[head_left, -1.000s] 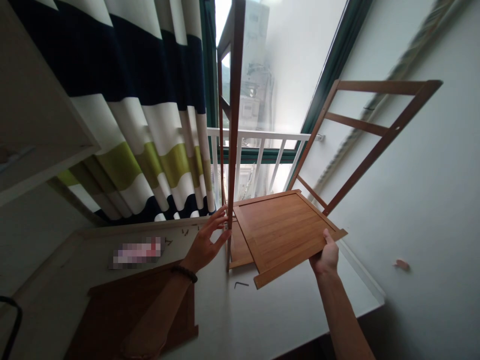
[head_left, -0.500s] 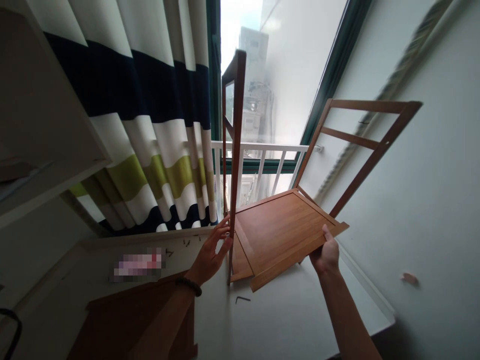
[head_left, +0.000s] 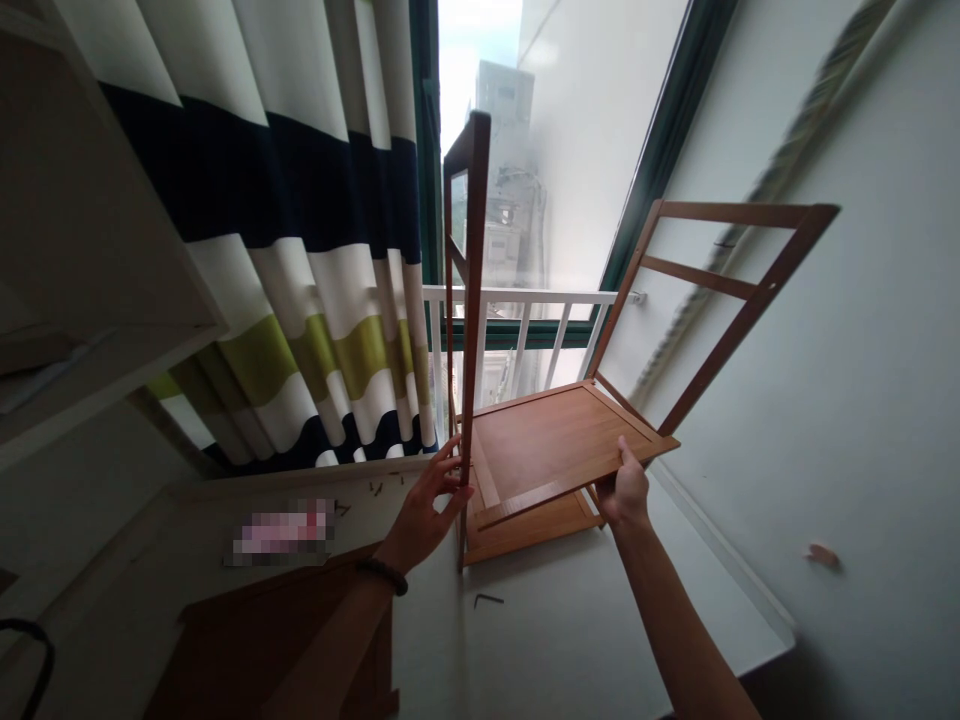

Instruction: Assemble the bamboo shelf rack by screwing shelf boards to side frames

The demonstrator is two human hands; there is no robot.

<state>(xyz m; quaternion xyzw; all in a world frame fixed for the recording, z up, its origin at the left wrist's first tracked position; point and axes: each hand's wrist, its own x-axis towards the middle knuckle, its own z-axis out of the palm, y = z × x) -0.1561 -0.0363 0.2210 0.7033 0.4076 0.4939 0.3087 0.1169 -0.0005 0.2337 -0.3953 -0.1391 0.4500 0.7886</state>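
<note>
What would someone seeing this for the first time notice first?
Probably the wooden shelf panel at centre, gripped at its near edge by the right hand. The left hand touches the upright frame standing on the white table, with a second frame leaning at right. A striped curtain in navy, white and green fills the left.

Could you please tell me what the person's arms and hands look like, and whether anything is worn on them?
The left forearm and the right forearm are bare, with no sleeves in view. The left hand and the right hand wear no gloves. A dark beaded bracelet circles the left wrist; the right wrist carries nothing.
</note>
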